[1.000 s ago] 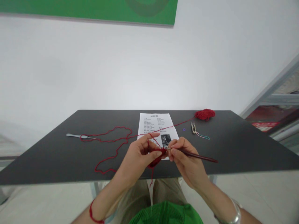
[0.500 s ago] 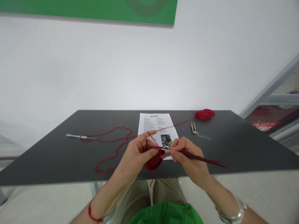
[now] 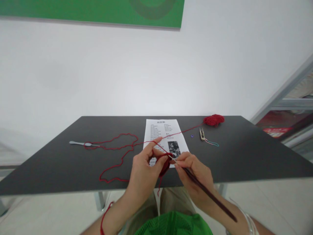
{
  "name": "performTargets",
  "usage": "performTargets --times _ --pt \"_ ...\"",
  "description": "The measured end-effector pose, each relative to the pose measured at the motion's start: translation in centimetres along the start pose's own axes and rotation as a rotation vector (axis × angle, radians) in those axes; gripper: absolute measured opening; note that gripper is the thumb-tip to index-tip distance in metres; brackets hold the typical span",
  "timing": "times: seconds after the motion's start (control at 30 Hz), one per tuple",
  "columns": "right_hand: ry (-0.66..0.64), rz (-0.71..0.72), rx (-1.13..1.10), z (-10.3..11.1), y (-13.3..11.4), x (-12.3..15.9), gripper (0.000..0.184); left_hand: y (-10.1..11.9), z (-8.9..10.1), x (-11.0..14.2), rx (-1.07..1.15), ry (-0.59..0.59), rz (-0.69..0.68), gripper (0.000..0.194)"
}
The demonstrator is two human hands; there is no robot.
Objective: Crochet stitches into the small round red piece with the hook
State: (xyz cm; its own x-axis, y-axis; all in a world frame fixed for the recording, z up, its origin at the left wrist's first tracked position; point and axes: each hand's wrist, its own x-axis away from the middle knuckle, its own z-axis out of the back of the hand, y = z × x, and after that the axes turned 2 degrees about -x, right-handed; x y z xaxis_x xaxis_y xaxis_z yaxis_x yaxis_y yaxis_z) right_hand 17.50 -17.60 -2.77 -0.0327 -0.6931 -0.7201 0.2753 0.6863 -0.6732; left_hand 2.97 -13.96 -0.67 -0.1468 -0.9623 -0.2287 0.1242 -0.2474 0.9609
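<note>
Dark table (image 3: 49, 163): printed pattern sheet (image 3: 161, 130) flat, red yarn ball (image 3: 214, 120) beyond, strand trailing to the work. Small red crocheted piece (image 3: 165, 166), little made, yarn remaining, is pinched in the left hand (image 3: 143, 173) above the sheet's near edge. Right hand (image 3: 193, 173), wrist low, grips a dark crochet hook (image 3: 207, 192); tip seemingly at the stitches.

Head-worn view, angled forward and down over a black tabletop (image 3: 61, 163)
</note>
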Motion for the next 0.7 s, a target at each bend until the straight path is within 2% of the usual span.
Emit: performTargets --times 0.07,0.17,0.23,0.27,0.4,0.53,0.7 --pt "0.007 -0.017 -0.017 -0.1 0.0 0.1 0.018 -0.1 -0.1 0.2 -0.086 0.032 -0.059 0.040" --pt "0.068 -0.190 -0.170 -0.3 0.2 0.1 0.015 -0.2 0.0 0.3 -0.154 0.057 -0.108 0.039" --pt "0.121 -0.244 -0.230 -0.5 0.4 0.2 0.015 -0.3 0.0 0.3 -0.150 0.052 -0.119 0.039" --pt "0.138 -0.224 -0.205 -0.7 0.5 0.4 0.015 -0.3 0.1 0.2 -0.138 0.044 -0.115 0.039" --pt "0.104 0.037 0.024 -1.2 0.8 1.1 0.018 -0.2 0.0 0.0 -0.024 -0.033 -0.021 0.044" --pt "0.049 0.111 0.060 -0.9 1.4 0.8 0.019 0.2 0.1 -0.4 0.174 -0.119 0.113 0.055" --pt "-0.261 0.414 0.141 0.9 2.2 -1.1 0.016 0.2 0.7 -1.0 0.390 -0.285 0.297 0.063"
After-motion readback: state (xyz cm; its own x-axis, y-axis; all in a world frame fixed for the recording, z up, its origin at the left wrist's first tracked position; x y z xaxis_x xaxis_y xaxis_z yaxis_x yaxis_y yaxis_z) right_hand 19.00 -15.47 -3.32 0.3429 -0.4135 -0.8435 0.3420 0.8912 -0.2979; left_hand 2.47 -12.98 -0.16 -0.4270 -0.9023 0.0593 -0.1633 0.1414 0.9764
